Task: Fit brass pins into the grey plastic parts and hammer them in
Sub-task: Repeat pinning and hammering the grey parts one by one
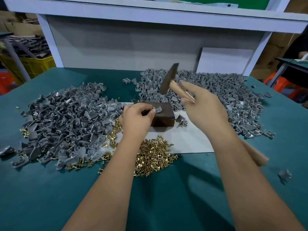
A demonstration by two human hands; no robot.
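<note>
My left hand (138, 115) pinches a grey plastic part (158, 109) on top of a dark metal block (164, 118); a brass pin stands in the part. My right hand (205, 107) grips the wooden handle of a hammer, whose dark head (169, 79) is raised and tilted above the block. The handle's end (256, 155) sticks out below my right forearm. Loose brass pins (153, 155) lie heaped in front of the block.
A big heap of grey parts (66, 120) lies at the left, another (216, 94) at the back right. The block stands on a white sheet (188, 140) on the green table (41, 189). A single grey part (285, 175) lies at the right. A white shelf frame (150, 12) rises behind.
</note>
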